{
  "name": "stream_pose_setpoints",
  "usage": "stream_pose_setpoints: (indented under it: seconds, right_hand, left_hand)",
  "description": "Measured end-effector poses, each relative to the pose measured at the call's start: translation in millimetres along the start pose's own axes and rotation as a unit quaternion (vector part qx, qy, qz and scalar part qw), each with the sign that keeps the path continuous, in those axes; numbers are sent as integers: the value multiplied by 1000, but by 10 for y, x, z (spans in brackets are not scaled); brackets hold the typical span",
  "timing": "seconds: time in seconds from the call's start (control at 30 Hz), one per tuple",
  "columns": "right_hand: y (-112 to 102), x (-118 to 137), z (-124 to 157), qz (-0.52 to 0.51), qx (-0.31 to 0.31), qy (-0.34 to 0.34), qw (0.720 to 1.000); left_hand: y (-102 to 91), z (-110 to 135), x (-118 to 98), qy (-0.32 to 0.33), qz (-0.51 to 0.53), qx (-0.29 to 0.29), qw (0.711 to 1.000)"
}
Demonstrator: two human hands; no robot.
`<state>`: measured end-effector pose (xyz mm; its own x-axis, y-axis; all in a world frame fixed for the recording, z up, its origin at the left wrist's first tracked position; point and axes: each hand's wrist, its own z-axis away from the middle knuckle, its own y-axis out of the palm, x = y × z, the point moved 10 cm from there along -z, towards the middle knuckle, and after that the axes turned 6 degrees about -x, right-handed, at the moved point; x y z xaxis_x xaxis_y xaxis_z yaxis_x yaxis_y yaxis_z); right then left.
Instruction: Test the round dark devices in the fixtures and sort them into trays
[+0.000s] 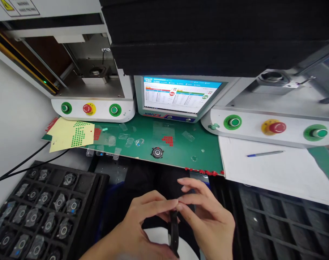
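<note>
My left hand (142,224) and my right hand (208,216) meet low in the middle, in front of the green mat. Both pinch a small round black part (174,231) held on edge between the fingertips. The left fingers curl round its near side. My right thumb and forefinger press at its top rim. A second round black part (157,152) lies flat on the green mat (180,148) beyond my hands.
A black tray (42,209) with several film-covered round parts sits at the left. An empty black tray (283,224) lies at the right. Two white machines with green and red buttons flank a monitor (180,95). A yellow sticker sheet (71,134), white paper and a pen (264,154) lie on the bench.
</note>
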<state>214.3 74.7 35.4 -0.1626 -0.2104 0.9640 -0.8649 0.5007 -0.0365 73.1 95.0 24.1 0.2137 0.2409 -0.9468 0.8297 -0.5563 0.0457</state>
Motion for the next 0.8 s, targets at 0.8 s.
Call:
stream_pose_setpoints:
  seconds: [0.8]
  right_hand:
    - [350,-461,454,-259,172,339,888]
  left_hand:
    - [-205,-107,-257,70,-162,-52,983]
